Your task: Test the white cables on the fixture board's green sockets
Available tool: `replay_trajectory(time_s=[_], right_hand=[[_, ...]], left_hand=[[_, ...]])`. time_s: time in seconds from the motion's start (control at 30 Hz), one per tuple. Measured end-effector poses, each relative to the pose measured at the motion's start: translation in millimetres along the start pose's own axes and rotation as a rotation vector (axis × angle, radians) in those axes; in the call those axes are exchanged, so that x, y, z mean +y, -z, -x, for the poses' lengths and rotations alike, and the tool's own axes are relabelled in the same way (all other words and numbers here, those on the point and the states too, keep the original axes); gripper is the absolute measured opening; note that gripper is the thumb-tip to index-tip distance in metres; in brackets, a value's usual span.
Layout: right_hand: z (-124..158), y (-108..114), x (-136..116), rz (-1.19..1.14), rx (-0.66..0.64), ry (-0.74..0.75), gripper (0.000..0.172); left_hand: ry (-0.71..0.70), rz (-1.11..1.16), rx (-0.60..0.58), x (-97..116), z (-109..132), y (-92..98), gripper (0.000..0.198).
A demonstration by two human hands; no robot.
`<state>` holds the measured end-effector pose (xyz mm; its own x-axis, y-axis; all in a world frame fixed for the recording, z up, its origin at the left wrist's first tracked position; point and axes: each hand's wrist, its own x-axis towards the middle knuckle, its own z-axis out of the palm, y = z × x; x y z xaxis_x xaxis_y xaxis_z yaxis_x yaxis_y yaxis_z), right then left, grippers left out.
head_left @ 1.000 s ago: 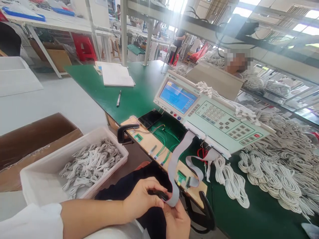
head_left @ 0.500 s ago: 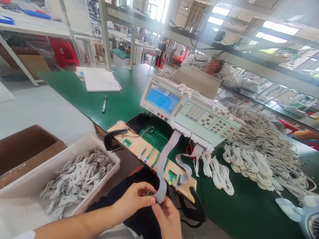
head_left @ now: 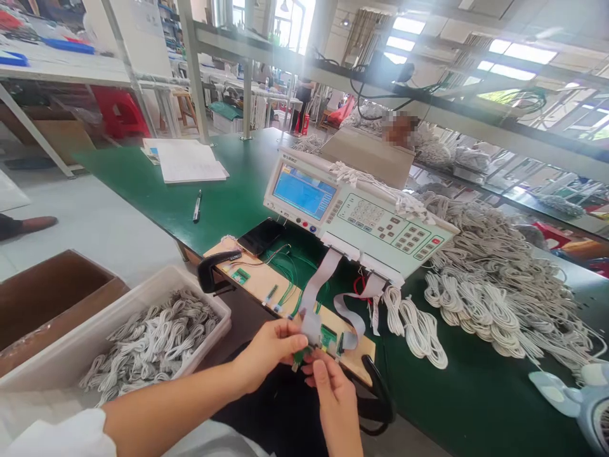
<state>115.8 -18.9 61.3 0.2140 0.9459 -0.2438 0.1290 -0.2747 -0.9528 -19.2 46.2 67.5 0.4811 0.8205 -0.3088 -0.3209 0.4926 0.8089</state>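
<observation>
A grey flat ribbon cable (head_left: 314, 325) runs down from the tester and ends between my two hands. At that end is a small green circuit board (head_left: 301, 359), partly covered by fingers. My left hand (head_left: 272, 355) pinches the cable end, thumb on top. Closed on the board's right side is my right hand (head_left: 333, 390); its exact grip is partly hidden. Just beyond, a wooden board (head_left: 254, 287) carries another green circuit board (head_left: 329, 336) and several green wires. The bench tester (head_left: 361, 219) has a lit blue screen and a keypad.
Black clamps (head_left: 209, 270) hold the wooden board's ends. A white bin (head_left: 164, 355) of bundled cables stands left, beside a cardboard box (head_left: 57, 298). Coiled white cables (head_left: 495, 304) are heaped on the green table (head_left: 238, 174) at right. A small fan (head_left: 594, 406) sits lower right.
Both hands have risen toward the wooden board with the ribbon cable's end, and the cable now bends more. The green board between the fingers shows more clearly. A shoe has appeared at far left.
</observation>
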Motion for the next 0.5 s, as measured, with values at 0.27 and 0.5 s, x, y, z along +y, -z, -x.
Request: replay_trajectory(time_s=[0.27, 0.5], right_hand=[[17.3, -8.2, 11.4, 0.209, -0.172, 0.037, 0.029], [57.7, 42.8, 7.1, 0.312, 0.031, -0.009, 0.029]], left_hand=[[-0.238, -0.486, 0.005, 16.8, -37.6, 0.2, 0.03], [-0.598, -1.25, 0.098, 20.4, -58.1, -4.4, 0.024]])
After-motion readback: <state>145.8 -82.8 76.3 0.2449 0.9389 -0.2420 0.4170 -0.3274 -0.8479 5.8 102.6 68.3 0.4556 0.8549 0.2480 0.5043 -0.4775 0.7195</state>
